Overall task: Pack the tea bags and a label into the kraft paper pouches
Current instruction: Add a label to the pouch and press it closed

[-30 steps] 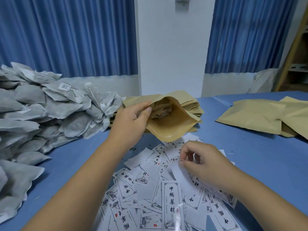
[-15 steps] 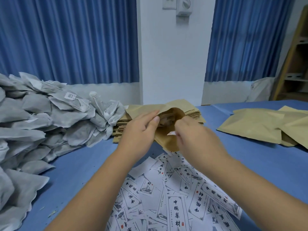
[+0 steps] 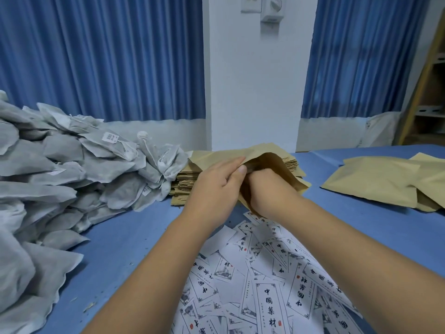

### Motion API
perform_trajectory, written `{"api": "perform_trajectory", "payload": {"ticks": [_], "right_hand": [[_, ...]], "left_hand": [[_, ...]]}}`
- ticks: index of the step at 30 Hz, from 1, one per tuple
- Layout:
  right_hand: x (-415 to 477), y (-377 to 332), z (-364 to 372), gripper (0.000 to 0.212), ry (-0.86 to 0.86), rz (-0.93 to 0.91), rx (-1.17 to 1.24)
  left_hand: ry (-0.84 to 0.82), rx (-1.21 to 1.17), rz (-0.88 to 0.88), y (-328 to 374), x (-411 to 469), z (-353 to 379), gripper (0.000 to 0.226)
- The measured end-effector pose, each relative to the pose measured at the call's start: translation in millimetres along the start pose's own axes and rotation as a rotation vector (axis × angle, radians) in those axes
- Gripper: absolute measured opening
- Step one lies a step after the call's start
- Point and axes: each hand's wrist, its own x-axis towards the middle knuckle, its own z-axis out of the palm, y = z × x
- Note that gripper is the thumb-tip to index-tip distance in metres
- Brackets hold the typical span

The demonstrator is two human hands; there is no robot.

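Since half a second ago, the right hand (image 3: 267, 189) has pushed deeper, to the wrist, into the open pouch (image 3: 277, 165); the picked label is no longer in sight.

Nearest, at 6 o'clock, loose printed labels (image 3: 265, 297) lie overlapping on the blue tabletop (image 3: 132, 237), dozens of them, too many to count. At centre, toward 12 o'clock, the left hand (image 3: 216, 184) pinches the pouch's near lip between thumb and fingers, holding the mouth wide. The right fingers are hidden inside, so I cannot tell whether they grip the label or have let go.

To do this well, I judge the left hand should keep the mouth spread, the label should slide flat along a wall, and the right hand should withdraw straight so nothing drags out.

Behind the hands sits one stack of flat pouches (image 3: 185, 184). At 9 o'clock, one heap of grey tea bags (image 3: 60, 177), uncountable. At 2 o'clock, at least two loose pouches (image 3: 375, 182).
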Motion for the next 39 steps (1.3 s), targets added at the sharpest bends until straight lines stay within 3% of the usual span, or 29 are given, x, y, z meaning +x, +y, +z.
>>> {"api": "perform_trajectory", "payload": {"ticks": [4,9,12,16,18,21,23,25,30,34,36,39], "right_hand": [[-26.0,12.3,11.0,0.029,0.246,-0.124,0.117],[-69.7,28.8,30.5,0.014,0.464,-0.277,0.191],[-75.5,39.7,37.3,0.016,0.506,-0.29,0.195],[-73.6,49.5,32.2,0.022,0.696,-0.212,0.166],[-72.3,53.6,27.6,0.036,0.755,-0.202,0.134],[-72.8,56.2,20.9,0.072,0.694,-0.254,0.12],[-72.4,54.5,18.0,0.083,0.652,-0.294,0.135],[-74.5,51.4,14.6,0.075,0.658,-0.347,0.146],[-90.6,35.4,13.7,0.02,0.824,-0.585,0.151],[-107.3,33.1,13.1,0.01,0.867,-0.732,0.149],[-116.3,33.8,17.1,0.012,0.77,-0.76,0.149],[-132.7,29.4,27.6,0.019,0.481,-0.725,0.131]], "left_hand": [[0.054,-0.061,-0.035,0.7,0.6,-2.0,0.034],[0.11,-0.076,-0.09,0.8,0.9,-0.3,0.049],[0.093,-0.042,-0.079,-0.7,0.3,1.4,0.054],[0.107,-0.017,-0.077,4.1,-1.7,-0.8,0.052],[0.125,0.034,-0.036,11.8,-3.8,-7.6,0.056],[0.136,0.012,-0.057,27.1,-7.3,-26.0,0.057],[0.173,-0.02,-0.054,36.4,-13.7,-42.8,0.058],[0.217,-0.044,-0.02,45.4,-26.9,-56.4,0.058],[0.207,0.099,0.022,51.3,-72.2,-75.5,0.061],[0.185,0.351,0.096,48.0,-118.3,-91.4,0.066],[0.088,0.499,0.065,40.0,-141.9,-98.2,0.065],[-0.076,0.827,0.012,31.6,-171.7,-103.1,0.059]]}}
